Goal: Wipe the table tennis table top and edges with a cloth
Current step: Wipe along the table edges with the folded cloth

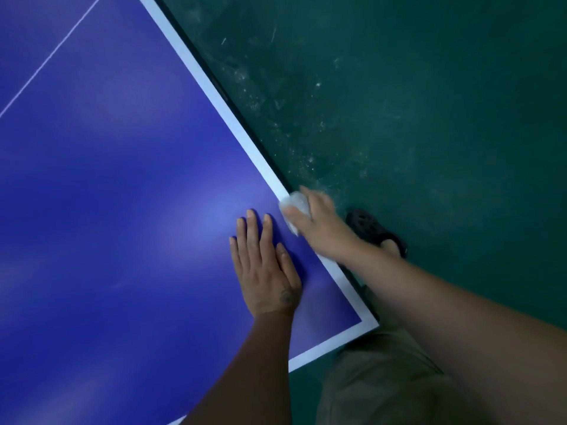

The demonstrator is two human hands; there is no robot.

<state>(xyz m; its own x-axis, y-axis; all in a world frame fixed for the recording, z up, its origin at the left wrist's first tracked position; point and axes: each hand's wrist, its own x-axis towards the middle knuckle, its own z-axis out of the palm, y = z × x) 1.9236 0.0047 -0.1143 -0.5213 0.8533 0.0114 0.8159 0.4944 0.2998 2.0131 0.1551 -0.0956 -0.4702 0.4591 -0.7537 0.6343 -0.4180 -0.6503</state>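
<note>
Cloth [295,207]: count and position? (A)

One, white, wadded. It sits on the white edge band [214,87] along the side of the table tennis table [122,185], at 1 o'clock from the left hand [265,271]. (B)

Log it near to far. Nearest? (A)

Khaki trousers [383,381], one leg seen, at 5 o'clock in the frame. Two bare forearms come in from the bottom edge. One table corner [369,323] just above the trousers. (B)

Hands? (A)

Two. Left hand: palm down flat on the blue top, fingers straight and slightly spread, holding nothing. Right hand [320,223]: thumb and fingers wrapped round the cloth at the table's edge; blur hides finer detail. The hands are near each other, not touching. (B)

Beyond them? (A)

One dark shoe [376,233] at 3 o'clock from the cloth, on the green floor [445,118], which carries pale scuffs beside the table. Two white edge bands meet at the corner. One thin white line [52,55] crosses the top toward 10 o'clock. (B)
</note>
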